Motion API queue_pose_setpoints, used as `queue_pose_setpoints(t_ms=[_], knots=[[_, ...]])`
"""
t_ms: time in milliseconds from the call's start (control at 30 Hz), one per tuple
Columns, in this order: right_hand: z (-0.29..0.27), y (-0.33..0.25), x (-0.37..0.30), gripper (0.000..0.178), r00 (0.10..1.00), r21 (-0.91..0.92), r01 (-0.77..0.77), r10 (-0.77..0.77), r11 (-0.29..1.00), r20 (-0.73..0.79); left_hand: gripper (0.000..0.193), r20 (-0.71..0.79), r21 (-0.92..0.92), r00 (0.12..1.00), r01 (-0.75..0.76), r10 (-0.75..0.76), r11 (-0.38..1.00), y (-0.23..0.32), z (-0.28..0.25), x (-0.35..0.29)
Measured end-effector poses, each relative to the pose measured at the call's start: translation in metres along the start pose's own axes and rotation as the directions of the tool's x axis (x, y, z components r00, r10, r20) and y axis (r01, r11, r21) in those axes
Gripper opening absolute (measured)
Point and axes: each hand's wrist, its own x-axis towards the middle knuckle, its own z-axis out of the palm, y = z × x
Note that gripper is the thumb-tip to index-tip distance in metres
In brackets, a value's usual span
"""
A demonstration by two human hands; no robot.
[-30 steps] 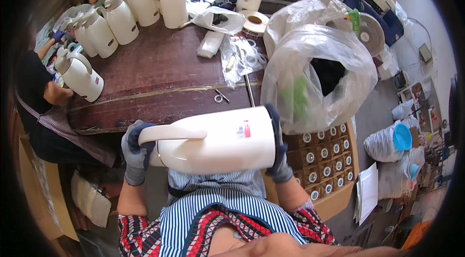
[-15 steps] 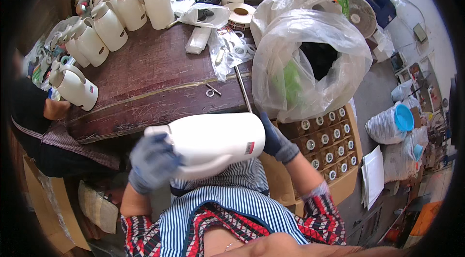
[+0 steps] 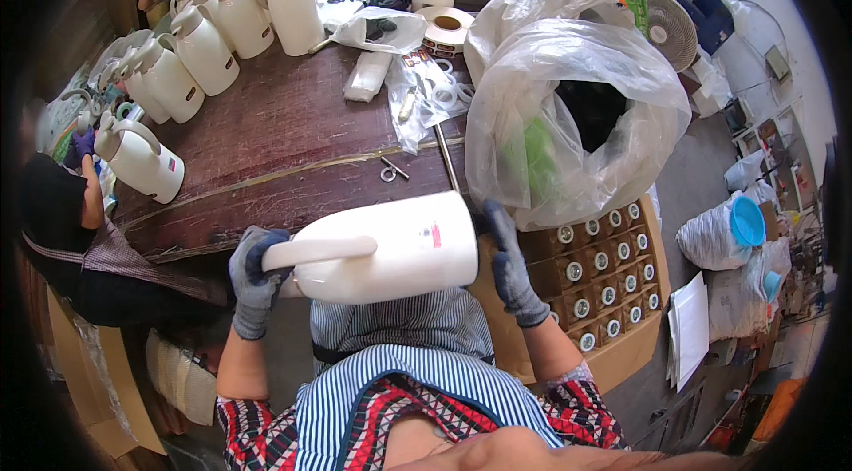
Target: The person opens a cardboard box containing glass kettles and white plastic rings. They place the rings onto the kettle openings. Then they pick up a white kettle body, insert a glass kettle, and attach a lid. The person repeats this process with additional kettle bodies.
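A white thermos jug (image 3: 390,253) lies sideways in the air over my lap, its handle up toward the table and a small reddish label on its side. My gloved left hand (image 3: 256,280) is closed round the neck end, close to the handle's root. Beside the jug's flat base is my gloved right hand (image 3: 515,274), its fingers stretched out and holding nothing. Whether its palm brushes the base I cannot tell.
Several white jugs (image 3: 202,54) stand along the table's (image 3: 293,116) left side. A large clear plastic bag (image 3: 497,116) bulges at the right, above a divided carton (image 3: 639,329) of round-topped pieces. A metal rod (image 3: 445,158) and small ring (image 3: 388,174) lie near the front edge. A co-worker (image 3: 62,222) sits left.
The jug has rolled, bringing its handle from the near side to the table side. My right hand has come off the base and straightened. The co-worker at left has shifted.
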Motion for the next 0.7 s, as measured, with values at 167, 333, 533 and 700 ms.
queue_pose_setpoints(t_ms=[167,333,533,700], knots=[[0.019,0.006,0.018,0.071,0.935,0.469,-0.311,0.356,0.826,-0.006,0.042,0.175,0.234,0.898,-0.437,0.404,0.869,0.037,0.018,0.015],[0.036,-0.022,0.014,0.072,0.737,0.651,-0.618,0.614,0.441,0.283,0.039,0.217,0.253,0.946,-0.295,0.243,0.922,0.007,-0.002,-0.001],[0.02,-0.032,0.049,0.082,0.924,-0.375,0.355,-0.261,0.856,0.28,0.043,0.121,-0.621,0.837,0.483,-0.533,0.617,-0.107,0.016,-0.06],[0.057,-0.01,0.046,0.091,0.983,0.152,-0.177,0.167,0.972,0.076,0.035,-0.091,-0.547,0.874,0.357,-0.478,0.757,-0.091,0.045,-0.07]])
